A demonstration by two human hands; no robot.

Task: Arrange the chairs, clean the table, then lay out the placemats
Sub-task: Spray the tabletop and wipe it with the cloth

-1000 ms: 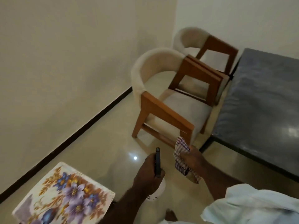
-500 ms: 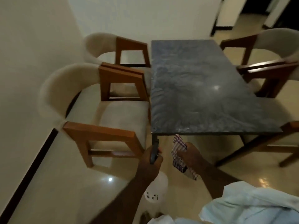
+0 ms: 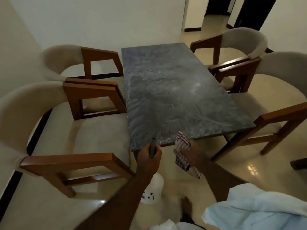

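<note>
Closely, 4 chairs (image 3: 99, 130) flanking table (image 3: 174, 97), doorway (image 3: 214, 12) beyond

Grips a spray bottle (image 3: 152, 190) in the left hand (image 3: 149, 157), clutches a checked cloth (image 3: 181, 143) in the right hand (image 3: 192, 152), forearms extended forward.

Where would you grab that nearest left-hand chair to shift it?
Probably grip the chair by its near wooden arm, coming from above on the open near side: the top rail is flat with an open gap beneath, while the seat front sits at the edge of the table.
</note>
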